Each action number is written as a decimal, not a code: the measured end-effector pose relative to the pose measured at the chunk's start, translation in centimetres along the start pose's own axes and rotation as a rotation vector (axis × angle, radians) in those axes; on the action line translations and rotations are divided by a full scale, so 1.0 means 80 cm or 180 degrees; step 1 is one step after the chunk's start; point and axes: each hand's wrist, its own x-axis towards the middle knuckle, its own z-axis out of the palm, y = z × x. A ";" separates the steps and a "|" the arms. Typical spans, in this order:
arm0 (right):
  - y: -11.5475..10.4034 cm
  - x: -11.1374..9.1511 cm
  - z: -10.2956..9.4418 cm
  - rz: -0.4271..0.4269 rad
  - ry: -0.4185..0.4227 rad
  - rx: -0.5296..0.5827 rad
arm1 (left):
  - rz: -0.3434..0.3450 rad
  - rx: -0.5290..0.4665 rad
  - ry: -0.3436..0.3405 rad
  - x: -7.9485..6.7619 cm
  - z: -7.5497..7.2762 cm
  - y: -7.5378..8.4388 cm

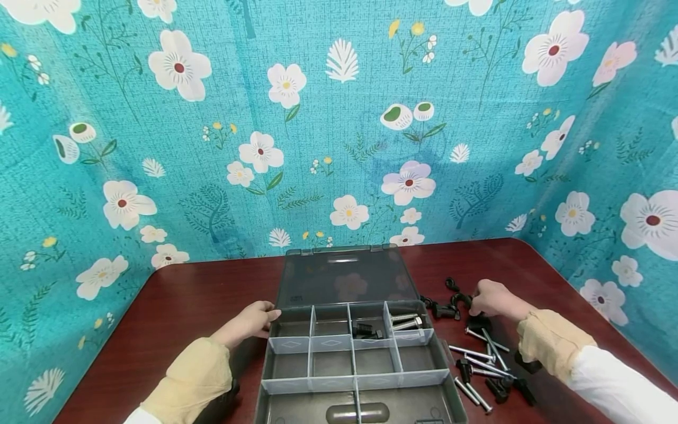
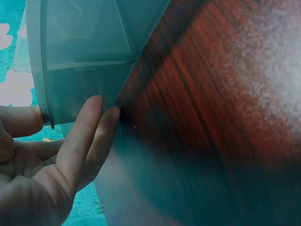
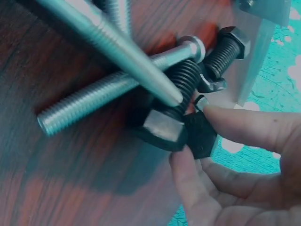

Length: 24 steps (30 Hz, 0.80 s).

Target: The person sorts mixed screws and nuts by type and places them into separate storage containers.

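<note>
A grey compartment box (image 1: 352, 383) stands with its lid (image 1: 346, 274) folded back. My left hand (image 1: 251, 321) holds its far left corner, thumb at the rim. In the left wrist view, two fingers (image 2: 84, 136) lie along the box's outer wall (image 2: 89, 89). On the right, my right hand (image 1: 492, 299) is among loose fasteners. In the right wrist view, its thumb and fingers pinch a black hex bolt (image 3: 202, 136) by the head; its shank is hidden. Right beside it lies another black bolt (image 3: 162, 129), with a long silver bolt (image 3: 89, 101) across it.
Silver bolts (image 1: 489, 371) and black bolts (image 1: 498, 390) lie scattered right of the box. Black ring-shaped pieces (image 1: 461, 299) are farther back. Silver bolts (image 1: 408, 324) and black pieces (image 1: 365, 331) occupy two rear compartments. A flowered curtain (image 1: 318, 147) hangs behind the table (image 1: 212, 282).
</note>
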 end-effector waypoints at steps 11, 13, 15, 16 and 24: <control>-0.027 -0.022 -0.011 -0.0358 0.0482 -0.0005 | 0.0021 -0.0024 -0.0014 -0.001 0.000 -0.003; -0.033 -0.025 -0.012 -0.0480 0.0566 -0.0016 | 0.0027 -0.0030 -0.0010 -0.001 0.000 -0.003; -0.039 -0.029 -0.012 -0.0607 0.0646 -0.0035 | 0.0025 -0.0032 -0.0005 -0.001 0.000 -0.003; -0.042 -0.030 -0.012 -0.0668 0.0687 -0.0052 | 0.0021 -0.0031 -0.0003 -0.001 0.000 -0.003; -0.064 -0.043 -0.003 -0.0955 0.1015 -0.0259 | 0.0017 -0.0031 -0.0003 -0.002 0.000 -0.002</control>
